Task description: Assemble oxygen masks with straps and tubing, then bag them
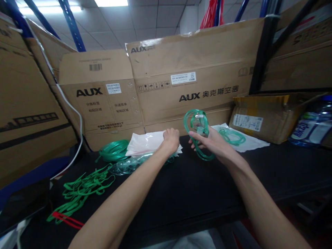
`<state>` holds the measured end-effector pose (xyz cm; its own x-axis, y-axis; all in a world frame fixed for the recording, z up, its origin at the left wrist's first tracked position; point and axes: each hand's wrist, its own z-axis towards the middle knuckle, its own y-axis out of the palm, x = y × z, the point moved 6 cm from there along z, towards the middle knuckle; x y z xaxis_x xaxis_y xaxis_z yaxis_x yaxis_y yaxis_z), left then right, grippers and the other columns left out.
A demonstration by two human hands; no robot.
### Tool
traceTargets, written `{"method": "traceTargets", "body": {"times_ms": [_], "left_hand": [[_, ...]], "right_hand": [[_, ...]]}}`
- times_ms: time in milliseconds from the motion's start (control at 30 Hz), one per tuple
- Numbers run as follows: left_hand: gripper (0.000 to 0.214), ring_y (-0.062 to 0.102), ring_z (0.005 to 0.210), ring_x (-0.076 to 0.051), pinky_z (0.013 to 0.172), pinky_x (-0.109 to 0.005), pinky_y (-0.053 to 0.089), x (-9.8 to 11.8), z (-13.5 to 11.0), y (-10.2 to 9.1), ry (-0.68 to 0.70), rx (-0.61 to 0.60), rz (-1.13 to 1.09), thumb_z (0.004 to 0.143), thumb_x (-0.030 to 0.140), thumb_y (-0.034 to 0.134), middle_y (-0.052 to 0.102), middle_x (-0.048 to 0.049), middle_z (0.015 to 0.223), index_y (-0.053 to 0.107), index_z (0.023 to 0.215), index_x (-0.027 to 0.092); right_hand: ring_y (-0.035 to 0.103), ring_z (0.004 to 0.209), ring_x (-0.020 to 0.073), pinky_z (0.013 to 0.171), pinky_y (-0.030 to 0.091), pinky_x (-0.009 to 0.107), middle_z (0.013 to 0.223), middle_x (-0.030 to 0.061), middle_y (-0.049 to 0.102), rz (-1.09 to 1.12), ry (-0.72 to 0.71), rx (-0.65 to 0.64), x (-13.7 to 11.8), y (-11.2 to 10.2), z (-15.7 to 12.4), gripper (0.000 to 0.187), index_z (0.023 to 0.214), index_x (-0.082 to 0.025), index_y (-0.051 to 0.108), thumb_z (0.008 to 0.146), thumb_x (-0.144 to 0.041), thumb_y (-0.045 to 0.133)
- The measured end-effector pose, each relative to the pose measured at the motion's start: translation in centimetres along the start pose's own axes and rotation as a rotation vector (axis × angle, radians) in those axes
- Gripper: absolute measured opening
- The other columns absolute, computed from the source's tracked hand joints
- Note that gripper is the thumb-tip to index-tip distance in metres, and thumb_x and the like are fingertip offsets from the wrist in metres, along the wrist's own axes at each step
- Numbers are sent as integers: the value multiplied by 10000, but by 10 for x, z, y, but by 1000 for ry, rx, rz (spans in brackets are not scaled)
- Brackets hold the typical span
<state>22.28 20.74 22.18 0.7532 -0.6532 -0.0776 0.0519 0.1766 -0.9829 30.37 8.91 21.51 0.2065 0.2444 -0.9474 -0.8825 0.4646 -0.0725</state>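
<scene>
My right hand (211, 141) is closed around a clear oxygen mask (199, 121) with coiled green tubing (206, 156), held above the black tabletop. The thumb lies across the near side of the mask. My left hand (171, 139) is closed at the right edge of a pile of white plastic bags (145, 141), gripping a bag; its fingertips are partly hidden. Just in front of the bags lie several clear masks (129, 164), partly behind my left forearm. A coil of green tubing (114, 150) sits left of the bags. Loose green elastic straps (88, 185) are spread nearer to me.
Behind my right hand, a white bag (252, 143) bears coiled green tubing (232, 135). An open cardboard box (259, 117) and a blue-capped bottle (312, 121) stand at right. Cardboard panels (192, 69) wall the back. A red strap (67, 220) and dark device (24, 204) lie left.
</scene>
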Motion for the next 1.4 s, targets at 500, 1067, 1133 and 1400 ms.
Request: {"method": "traceTargets", "body": {"times_ms": [500, 1067, 1133, 1400], "left_hand": [[252, 732, 965, -269, 806, -323, 499, -78, -115, -52, -99, 355, -150, 959, 213, 564, 779, -88, 970, 659, 1193, 209], [304, 743, 940, -273, 748, -326, 507, -66, -146, -25, -8, 436, -296, 1048, 328, 496, 778, -75, 1012, 773, 1044, 203], [309, 735, 946, -247, 787, -317, 515, -66, -147, -24, 12, 459, -321, 1059, 316, 478, 759, -64, 1040, 762, 1061, 193], [270, 713, 857, -188, 771, -303, 571, -43, -155, -12, 265, 500, -414, 1046, 229, 500, 671, -33, 1080, 685, 1243, 227]], "right_hand": [[665, 649, 163, 618, 571, 281, 749, -4, 684, 180, 21, -151, -15, 18, -21, 396, 1092, -220, 542, 902, -526, 708], [661, 669, 170, 658, 530, 317, 800, 16, 708, 117, 329, -522, 16, 63, -100, 539, 1302, -201, 455, 957, -583, 615], [654, 640, 172, 638, 529, 320, 769, 9, 702, 98, 361, -509, 24, 63, -101, 554, 1308, -199, 456, 952, -594, 612], [655, 605, 177, 613, 536, 318, 725, 4, 702, 21, 363, -472, 33, 51, -103, 693, 1366, -188, 426, 901, -656, 637]]}}
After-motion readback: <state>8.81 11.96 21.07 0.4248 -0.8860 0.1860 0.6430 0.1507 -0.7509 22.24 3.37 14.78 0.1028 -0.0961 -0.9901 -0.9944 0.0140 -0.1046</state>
